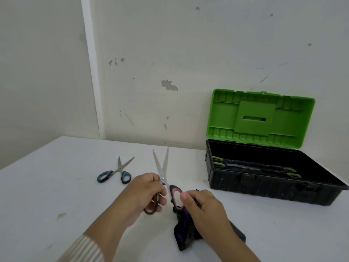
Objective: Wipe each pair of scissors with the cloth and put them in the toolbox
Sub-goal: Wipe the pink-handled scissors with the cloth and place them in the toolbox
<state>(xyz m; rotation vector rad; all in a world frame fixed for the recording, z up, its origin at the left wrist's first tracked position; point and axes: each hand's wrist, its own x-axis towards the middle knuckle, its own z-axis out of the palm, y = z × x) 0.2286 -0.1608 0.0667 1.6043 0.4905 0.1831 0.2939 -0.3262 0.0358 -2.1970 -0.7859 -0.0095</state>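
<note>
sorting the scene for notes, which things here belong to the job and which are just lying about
Job: pink scissors in both hands, blue scissors on the table, cloth, toolbox, green scissors inside it.
Lying about: nothing else; only the table.

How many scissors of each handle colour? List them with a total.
Blue-handled scissors: 1, on the table.
Pink-handled scissors: 1, in the left hand, cloth in the right hand.
Green-handled scissors: 2, in the toolbox.
Total: 4
</note>
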